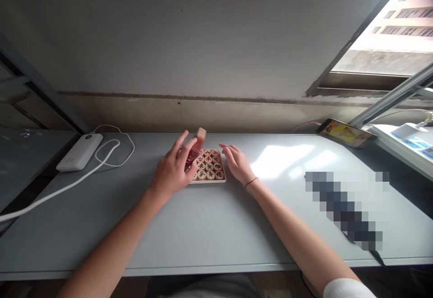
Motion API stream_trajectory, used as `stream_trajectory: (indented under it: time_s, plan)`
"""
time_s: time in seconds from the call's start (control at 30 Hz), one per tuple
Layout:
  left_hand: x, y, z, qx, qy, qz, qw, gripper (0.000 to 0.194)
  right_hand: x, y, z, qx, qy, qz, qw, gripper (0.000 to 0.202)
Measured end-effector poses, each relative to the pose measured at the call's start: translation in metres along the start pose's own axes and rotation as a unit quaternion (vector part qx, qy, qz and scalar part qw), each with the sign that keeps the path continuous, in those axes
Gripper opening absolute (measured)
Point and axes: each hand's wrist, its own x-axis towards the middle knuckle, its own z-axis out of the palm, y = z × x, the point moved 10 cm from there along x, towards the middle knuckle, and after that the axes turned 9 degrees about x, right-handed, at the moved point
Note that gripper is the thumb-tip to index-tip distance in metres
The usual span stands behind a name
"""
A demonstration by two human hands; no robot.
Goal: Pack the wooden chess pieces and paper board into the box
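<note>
A shallow tray on the grey desk holds rows of round wooden pieces marked with red and black characters. Over the tray's left part, my left hand grips a round wooden piece between thumb and fingers, raised and tilted, blurred by motion. The hand hides the tray's left columns. Beside the tray's right edge rests my right hand, its fingers loosely bent and pointing at the tray. Its fingertips are near the tray's back right corner, and whether anything is between them is too small to tell.
A white power bank with a white cable lies at the desk's left. A phone leans at the back right. Near the right side is a blurred-out dark object. The wall stands behind the desk.
</note>
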Motion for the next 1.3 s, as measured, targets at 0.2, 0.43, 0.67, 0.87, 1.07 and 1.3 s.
stream_trajectory:
  time_s: [0.2, 0.43, 0.67, 0.87, 1.07, 1.3]
  plan:
    - [0.006, -0.023, -0.012, 0.074, -0.023, -0.068, 0.995, 0.027, 0.002, 0.008, 0.011, -0.050, -0.041, 0.021, 0.998, 0.051]
    - [0.001, -0.059, -0.034, 0.212, -0.009, -0.176, 0.961, 0.025, 0.003, 0.016, 0.010, -0.054, -0.031, 0.064, 0.996, 0.052]
    - [-0.006, -0.058, 0.028, 0.149, -0.109, -0.126, 0.975, 0.027, 0.003, 0.015, 0.020, -0.132, -0.066, 0.042, 0.988, 0.052]
    - [-0.021, -0.049, 0.087, 0.021, -0.231, -0.126, 0.964, 0.034, -0.001, 0.016, 0.020, -0.113, -0.094, 0.063, 0.987, 0.050]
    - [-0.024, -0.044, 0.082, 0.007, -0.237, -0.142, 0.961, 0.040, -0.004, 0.014, 0.022, -0.106, -0.111, 0.078, 0.985, 0.046]
    - [-0.027, -0.043, 0.081, 0.039, -0.280, -0.148, 0.948, 0.046, -0.006, 0.010, 0.025, -0.102, -0.116, 0.088, 0.984, 0.045]
